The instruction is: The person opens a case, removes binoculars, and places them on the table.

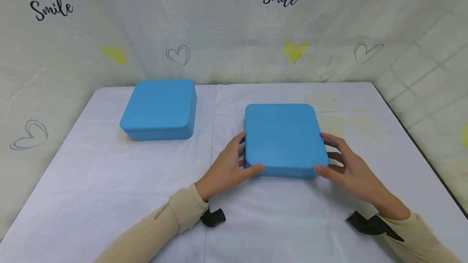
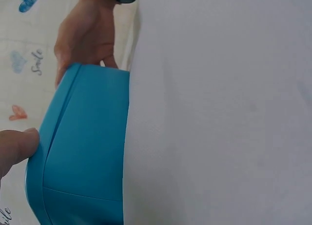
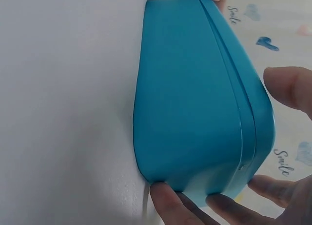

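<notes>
A blue lidded box (image 1: pixel 283 137) lies on the white-covered table, with a seam under its lid along the side in both wrist views. My left hand (image 1: pixel 226 169) holds its left front corner, the thumb on the front edge and the fingers along the left side. At the right front corner my right hand (image 1: pixel 351 169) grips it too, thumb tip by the lid's edge. Several right fingertips (image 3: pixel 168 200) touch the box wall in the right wrist view. In the left wrist view the left thumb (image 2: pixel 19 147) presses the lid's rim, while its other fingers are hidden.
Farther back on the left stands a second blue box (image 1: pixel 161 106), closed and similar in look. The white tablecloth (image 1: pixel 109 198) spreads under both boxes. Behind hangs a pale curtain (image 1: pixel 234 23) printed with hearts and "Smile". Dark straps (image 1: pixel 213 217) sit at the wrists.
</notes>
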### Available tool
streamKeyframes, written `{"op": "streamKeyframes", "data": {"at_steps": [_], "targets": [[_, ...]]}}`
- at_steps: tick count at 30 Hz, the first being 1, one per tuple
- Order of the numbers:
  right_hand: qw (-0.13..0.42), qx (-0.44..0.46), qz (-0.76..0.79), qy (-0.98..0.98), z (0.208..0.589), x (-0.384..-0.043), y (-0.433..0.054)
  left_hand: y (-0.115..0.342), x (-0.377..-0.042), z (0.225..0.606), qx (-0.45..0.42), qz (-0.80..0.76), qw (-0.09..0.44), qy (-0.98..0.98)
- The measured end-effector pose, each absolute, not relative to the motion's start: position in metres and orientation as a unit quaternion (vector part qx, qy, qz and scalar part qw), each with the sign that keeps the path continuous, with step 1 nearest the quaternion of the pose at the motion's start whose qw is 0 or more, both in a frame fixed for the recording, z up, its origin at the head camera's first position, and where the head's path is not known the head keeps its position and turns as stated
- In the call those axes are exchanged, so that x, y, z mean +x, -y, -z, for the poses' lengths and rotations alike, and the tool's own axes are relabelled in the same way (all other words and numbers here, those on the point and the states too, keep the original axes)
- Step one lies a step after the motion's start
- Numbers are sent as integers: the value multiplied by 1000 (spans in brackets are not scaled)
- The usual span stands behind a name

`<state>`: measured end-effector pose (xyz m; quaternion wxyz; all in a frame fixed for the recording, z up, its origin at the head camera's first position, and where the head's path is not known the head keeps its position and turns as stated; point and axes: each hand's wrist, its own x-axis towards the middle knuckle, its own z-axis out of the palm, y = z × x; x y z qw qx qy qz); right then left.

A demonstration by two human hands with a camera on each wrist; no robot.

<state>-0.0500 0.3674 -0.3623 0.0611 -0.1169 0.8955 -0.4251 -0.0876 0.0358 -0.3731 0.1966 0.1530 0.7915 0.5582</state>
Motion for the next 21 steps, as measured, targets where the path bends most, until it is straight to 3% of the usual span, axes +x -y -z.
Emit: {"op": "streamKeyframes", "data": {"at_steps": [21], "targets": [[55, -93, 419, -901, 362, -49, -371, -35, -76, 367, 143, -562, 209, -788]]}}
